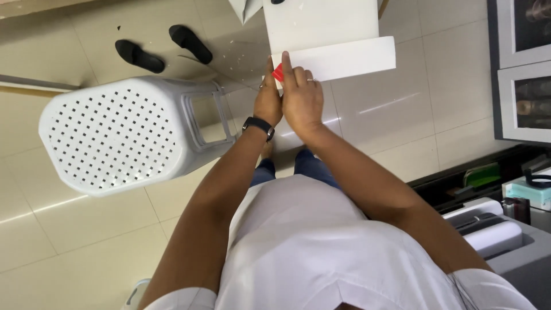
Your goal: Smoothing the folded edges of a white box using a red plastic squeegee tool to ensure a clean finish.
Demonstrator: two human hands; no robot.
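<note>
Both hands meet at the white sheet [333,57]: left hand [267,103] pinches a red tool [278,73] at its edge, right hand [302,97] lies flat, fingers together, beside it.

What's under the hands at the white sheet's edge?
A small red object shows between the left hand and right hand, against the white sheet. Most of it is covered by the hands.

Red tool [278,73] at 12 o'clock against white sheet [338,57]. Black wristband [259,125]. Pale grey stool [115,135] at 9, seat dotted with a square-hole grid. Black slippers [163,47] at 11. Cream glossy floor tiles [390,109].
</note>
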